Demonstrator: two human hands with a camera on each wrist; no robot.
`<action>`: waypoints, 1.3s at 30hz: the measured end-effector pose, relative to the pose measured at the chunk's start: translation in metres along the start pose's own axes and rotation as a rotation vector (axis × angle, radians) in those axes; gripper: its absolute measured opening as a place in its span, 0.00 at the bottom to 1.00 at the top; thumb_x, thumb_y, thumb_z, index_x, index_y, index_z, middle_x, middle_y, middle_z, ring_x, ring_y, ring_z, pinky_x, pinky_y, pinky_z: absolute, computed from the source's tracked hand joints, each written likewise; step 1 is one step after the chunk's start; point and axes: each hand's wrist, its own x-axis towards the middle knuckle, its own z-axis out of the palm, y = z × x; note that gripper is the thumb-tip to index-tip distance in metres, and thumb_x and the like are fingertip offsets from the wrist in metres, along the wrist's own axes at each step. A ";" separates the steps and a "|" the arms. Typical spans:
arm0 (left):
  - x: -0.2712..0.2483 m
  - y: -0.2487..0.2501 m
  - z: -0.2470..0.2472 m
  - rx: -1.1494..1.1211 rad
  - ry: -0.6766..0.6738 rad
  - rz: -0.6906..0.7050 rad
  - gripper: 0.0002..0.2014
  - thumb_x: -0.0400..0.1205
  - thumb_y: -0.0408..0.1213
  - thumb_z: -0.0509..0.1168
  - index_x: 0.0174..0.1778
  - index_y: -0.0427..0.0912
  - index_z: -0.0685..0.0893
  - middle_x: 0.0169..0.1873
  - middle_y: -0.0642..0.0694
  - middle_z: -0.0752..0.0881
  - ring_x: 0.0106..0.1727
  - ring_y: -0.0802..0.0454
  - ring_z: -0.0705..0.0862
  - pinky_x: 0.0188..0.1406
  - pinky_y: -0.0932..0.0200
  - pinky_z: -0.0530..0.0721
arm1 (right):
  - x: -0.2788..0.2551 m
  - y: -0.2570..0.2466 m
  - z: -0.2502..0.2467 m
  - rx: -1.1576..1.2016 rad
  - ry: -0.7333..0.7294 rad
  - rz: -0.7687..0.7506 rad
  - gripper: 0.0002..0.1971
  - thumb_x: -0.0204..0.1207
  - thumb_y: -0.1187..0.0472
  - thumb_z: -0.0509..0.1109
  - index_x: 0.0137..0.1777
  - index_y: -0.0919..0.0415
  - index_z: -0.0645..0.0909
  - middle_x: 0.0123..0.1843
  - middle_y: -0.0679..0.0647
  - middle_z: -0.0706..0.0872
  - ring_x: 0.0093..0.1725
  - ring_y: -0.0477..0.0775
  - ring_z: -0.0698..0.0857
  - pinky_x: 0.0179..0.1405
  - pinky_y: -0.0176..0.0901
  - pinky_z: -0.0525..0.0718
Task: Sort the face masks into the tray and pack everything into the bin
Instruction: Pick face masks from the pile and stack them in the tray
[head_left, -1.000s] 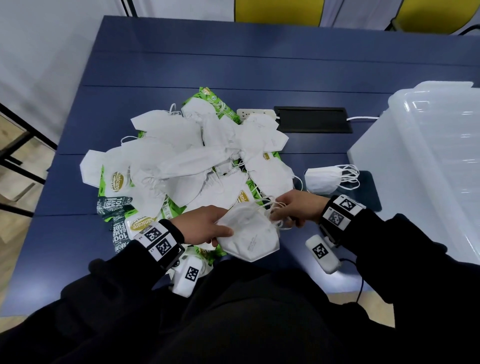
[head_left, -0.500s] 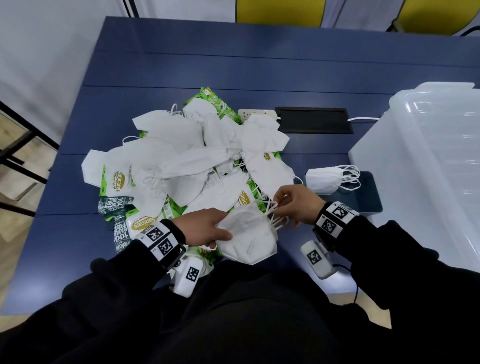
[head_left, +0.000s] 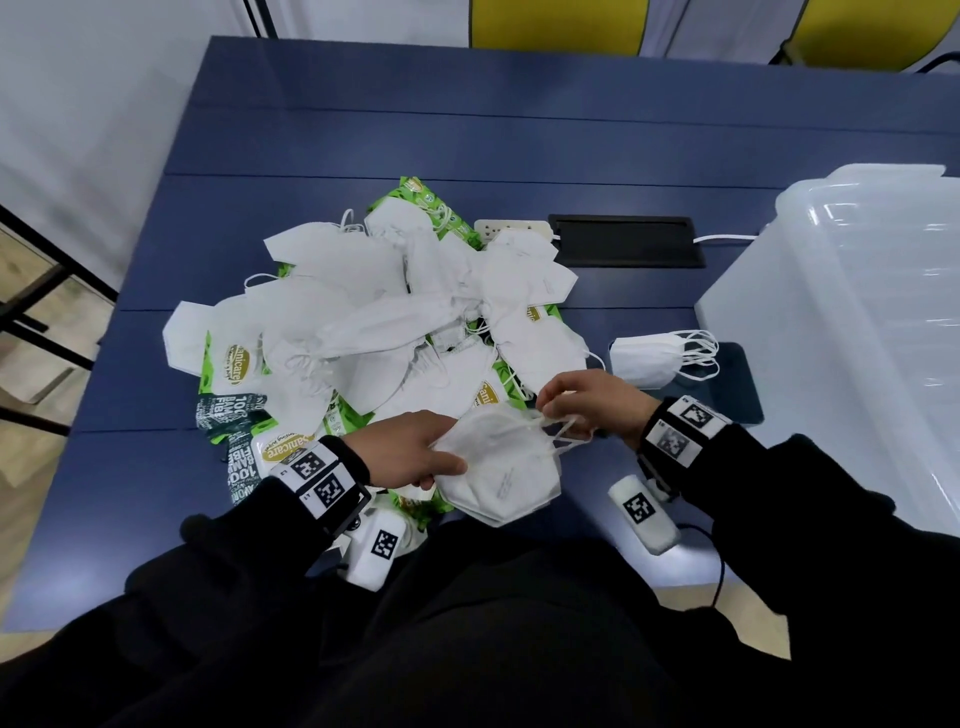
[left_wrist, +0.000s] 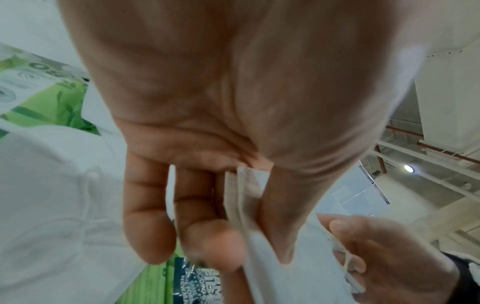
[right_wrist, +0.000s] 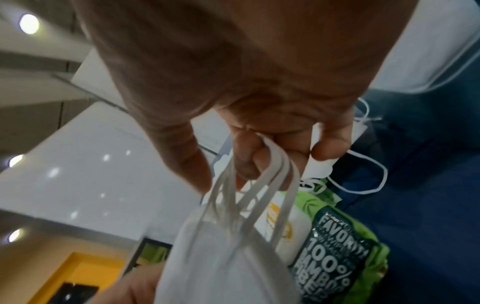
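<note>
Down at the bottom centre of the head view, the left hand (head_left: 410, 453) pinches the left edge of a small stack of folded white masks (head_left: 501, 467), thumb on top and fingers under; the left wrist view shows the layered mask edges (left_wrist: 242, 197) clamped between thumb and fingers. Faint grey print runs across the top mask, too small to read. Just right of it, the right hand (head_left: 589, 402) has its fingers curled round the ear loops (head_left: 545, 423) of that stack; in the right wrist view the flat white loops (right_wrist: 262, 176) hang bunched from the bent fingers. Both wrists wear black bands with square black-and-white code tags.

Beyond the hands, centre frame, lies the loose pile of white masks (head_left: 395, 317) over green wipe packets (head_left: 236, 364). One oval label reads "Sanicare"; a dark panel in the right wrist view reads "FAVORITE" and "100% BAMBOO FIBER" (right_wrist: 335, 257).

To the right of the pile, a neat folded mask bundle (head_left: 649, 358) sits on the edge of a dark tray (head_left: 737, 384). At the right edge stands the clear plastic bin (head_left: 852, 332), touching the tray's far side as far as can be told. Further up, a white power strip (head_left: 511, 227) and a black cable hatch (head_left: 626, 240) sit in the blue table (head_left: 467, 119)
</note>
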 end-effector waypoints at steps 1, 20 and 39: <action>0.000 0.000 0.000 -0.001 0.001 0.002 0.03 0.86 0.43 0.70 0.51 0.49 0.84 0.34 0.53 0.86 0.32 0.55 0.85 0.30 0.65 0.78 | 0.001 0.002 -0.002 -0.127 -0.042 -0.024 0.02 0.77 0.68 0.75 0.48 0.66 0.86 0.30 0.53 0.83 0.25 0.48 0.76 0.22 0.34 0.73; 0.000 0.000 0.001 0.044 -0.048 -0.011 0.06 0.86 0.44 0.70 0.53 0.47 0.84 0.35 0.54 0.87 0.33 0.57 0.86 0.32 0.67 0.80 | 0.001 0.007 0.008 -0.472 0.015 -0.101 0.01 0.70 0.62 0.79 0.39 0.58 0.92 0.34 0.60 0.91 0.31 0.56 0.92 0.36 0.49 0.93; -0.002 0.002 0.006 0.082 -0.096 0.021 0.04 0.86 0.42 0.70 0.46 0.51 0.82 0.26 0.62 0.85 0.29 0.58 0.83 0.35 0.63 0.80 | 0.011 0.003 0.027 0.383 0.034 0.130 0.11 0.82 0.73 0.67 0.60 0.62 0.81 0.42 0.63 0.86 0.33 0.57 0.86 0.28 0.42 0.83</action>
